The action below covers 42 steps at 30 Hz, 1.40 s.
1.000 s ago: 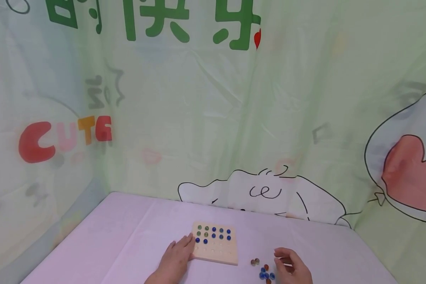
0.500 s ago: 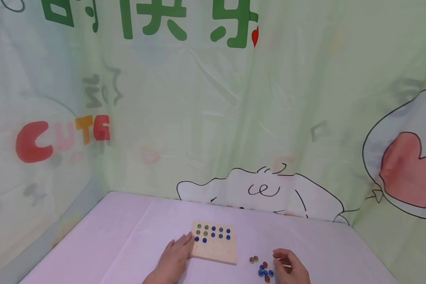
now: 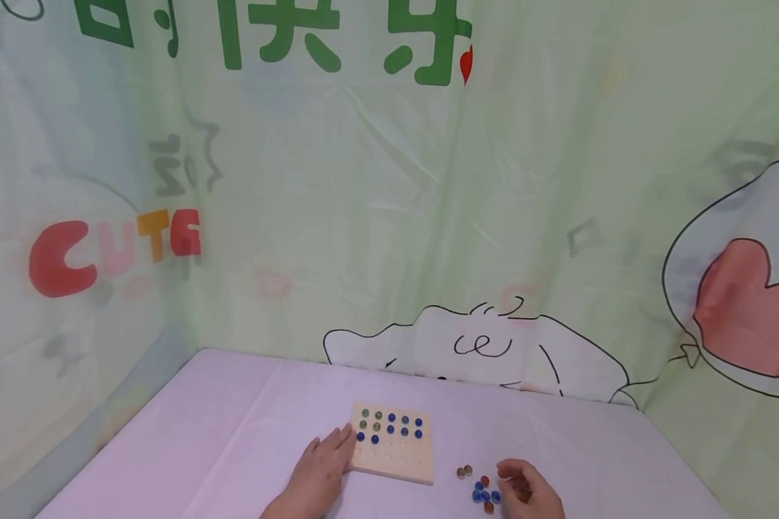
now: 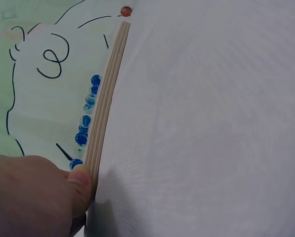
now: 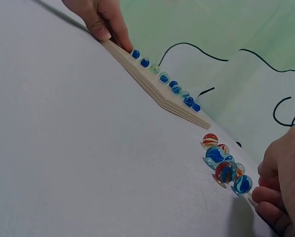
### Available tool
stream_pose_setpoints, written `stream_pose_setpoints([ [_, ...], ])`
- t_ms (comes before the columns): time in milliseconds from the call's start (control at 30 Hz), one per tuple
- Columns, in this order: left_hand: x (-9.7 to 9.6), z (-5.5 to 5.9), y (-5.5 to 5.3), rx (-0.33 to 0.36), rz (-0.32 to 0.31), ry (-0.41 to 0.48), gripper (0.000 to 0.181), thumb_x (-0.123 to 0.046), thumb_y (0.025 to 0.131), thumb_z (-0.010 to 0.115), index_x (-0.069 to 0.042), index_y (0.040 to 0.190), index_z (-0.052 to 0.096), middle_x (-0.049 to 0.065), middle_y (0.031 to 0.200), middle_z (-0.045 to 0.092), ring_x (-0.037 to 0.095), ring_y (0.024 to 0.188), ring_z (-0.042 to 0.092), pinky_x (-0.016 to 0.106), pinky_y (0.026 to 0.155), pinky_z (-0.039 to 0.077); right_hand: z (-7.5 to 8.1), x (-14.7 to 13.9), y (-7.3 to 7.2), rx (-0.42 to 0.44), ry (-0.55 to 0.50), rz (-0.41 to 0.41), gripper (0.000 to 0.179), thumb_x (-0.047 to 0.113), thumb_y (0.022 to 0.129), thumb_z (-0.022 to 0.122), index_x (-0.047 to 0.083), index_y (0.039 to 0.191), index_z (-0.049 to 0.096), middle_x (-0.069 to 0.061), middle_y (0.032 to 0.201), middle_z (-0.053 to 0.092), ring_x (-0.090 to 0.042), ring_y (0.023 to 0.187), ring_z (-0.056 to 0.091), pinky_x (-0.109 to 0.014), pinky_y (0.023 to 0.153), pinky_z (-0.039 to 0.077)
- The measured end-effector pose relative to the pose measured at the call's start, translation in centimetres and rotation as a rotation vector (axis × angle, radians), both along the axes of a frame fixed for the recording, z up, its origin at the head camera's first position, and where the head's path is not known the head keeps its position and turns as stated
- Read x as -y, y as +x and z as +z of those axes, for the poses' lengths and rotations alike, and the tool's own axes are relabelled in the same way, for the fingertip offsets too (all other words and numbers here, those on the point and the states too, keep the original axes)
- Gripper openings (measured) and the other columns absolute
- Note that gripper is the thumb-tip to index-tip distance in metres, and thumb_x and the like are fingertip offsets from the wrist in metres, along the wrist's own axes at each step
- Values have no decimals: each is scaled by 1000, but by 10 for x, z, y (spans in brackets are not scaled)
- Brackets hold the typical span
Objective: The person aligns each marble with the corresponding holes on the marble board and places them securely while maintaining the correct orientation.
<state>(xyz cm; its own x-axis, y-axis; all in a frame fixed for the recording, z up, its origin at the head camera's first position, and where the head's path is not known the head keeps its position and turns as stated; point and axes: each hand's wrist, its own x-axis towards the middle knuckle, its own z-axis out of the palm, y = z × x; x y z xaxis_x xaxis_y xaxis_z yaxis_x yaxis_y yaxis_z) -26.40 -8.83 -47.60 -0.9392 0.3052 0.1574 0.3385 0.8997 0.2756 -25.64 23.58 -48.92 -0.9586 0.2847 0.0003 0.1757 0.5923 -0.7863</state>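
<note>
A square wooden board [image 3: 399, 468] with rows of round hollows lies on the table, its back rows holding several green and blue marbles [image 3: 392, 429]. My left hand [image 3: 318, 465] holds the board's left side; its thumb [image 4: 80, 180] presses the near edge, while the other fingers are partly hidden in the left wrist view. Right of the board, loose blue and reddish marbles [image 5: 226, 172] sit in a cluster. Beside them my right hand [image 3: 532, 490] has its fingers loosely curled, and no marble shows in it. The inside of that palm is hidden.
Two brownish marbles [image 3: 464, 471] lie between the board and the cluster. A pale pinkish cloth covers the table [image 3: 247, 418]. Behind it hangs a printed curtain [image 3: 389, 216] with cartoon drawings, which also closes off the left side.
My right hand has shifted slightly left toward the loose marbles, and its fingers are a little more drawn in. The left hand and board stay in place; the head view has tilted slightly.
</note>
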Motion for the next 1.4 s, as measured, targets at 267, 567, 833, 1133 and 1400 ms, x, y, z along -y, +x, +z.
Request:
stream_pose_setpoints([
  [267,1,1,0,-5,-5,-3,50,-20,100,56,-6,147,46,10,154,45,30,141,44,58,113,39,0,3,2,38,-19,72,29,0,84,60,1,112,62,-8,100,65,-17,85,56,-29,75,49],
  [567,0,0,0,2,2,4,50,-19,99,57,-5,146,46,10,154,46,31,141,44,58,113,39,-6,1,1,30,10,137,28,-3,81,59,0,109,61,-4,96,66,-16,82,57,-29,75,51],
  [833,-1,0,-1,14,13,-3,50,-19,100,57,-6,147,46,9,154,45,30,141,44,57,114,38,-9,-2,0,18,38,145,25,-4,83,61,1,107,62,-3,95,65,-16,83,58,-31,76,52],
  [1133,-1,0,0,-2,15,-6,51,-19,99,58,-5,146,47,10,153,46,30,140,45,57,113,39,-11,-2,-1,11,48,137,23,-4,84,62,2,106,62,-3,93,65,-16,81,56,-29,74,50],
  [1400,-2,-1,-1,16,24,-4,50,-18,99,57,-6,147,46,8,154,45,29,142,44,56,114,38,-8,-1,1,18,25,118,21,-2,85,61,2,106,63,-3,93,64,-17,81,55,-28,72,49],
])
